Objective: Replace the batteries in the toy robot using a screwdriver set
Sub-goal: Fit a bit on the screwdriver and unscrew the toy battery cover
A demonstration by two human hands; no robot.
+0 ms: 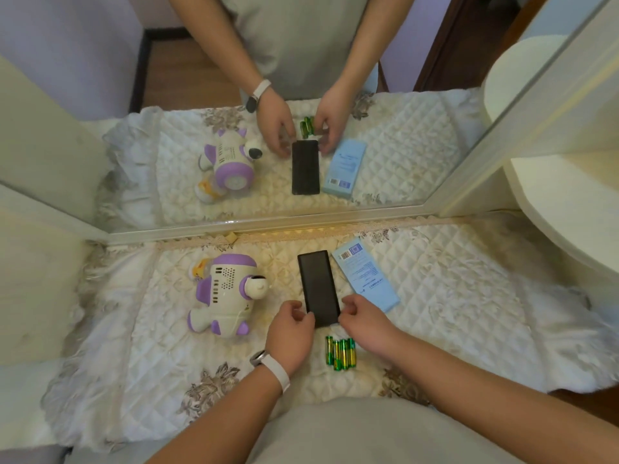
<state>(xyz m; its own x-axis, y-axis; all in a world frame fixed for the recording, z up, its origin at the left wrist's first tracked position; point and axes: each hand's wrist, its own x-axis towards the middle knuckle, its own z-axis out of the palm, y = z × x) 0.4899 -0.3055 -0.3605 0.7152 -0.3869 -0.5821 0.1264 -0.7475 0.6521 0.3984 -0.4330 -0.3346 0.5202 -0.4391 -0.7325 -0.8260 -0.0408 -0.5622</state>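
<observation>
A white and purple toy robot [223, 293] lies on its side on the quilted cloth, left of centre. A flat black case [317, 286] lies in the middle. My left hand [290, 333] touches its near left corner with the fingertips. My right hand [365, 321] touches its near right corner. Both hands pinch the case's near end between them. Several green and yellow batteries [340, 353] lie side by side just below the case, between my wrists. A light blue box [366, 274] lies to the right of the case.
A quilted cream cloth [469, 313] with floral corners covers the table. A mirror [268, 95] stands at the table's back edge and repeats the whole scene. A white rounded shelf [569, 202] juts in at the right. A white watch band is on my left wrist.
</observation>
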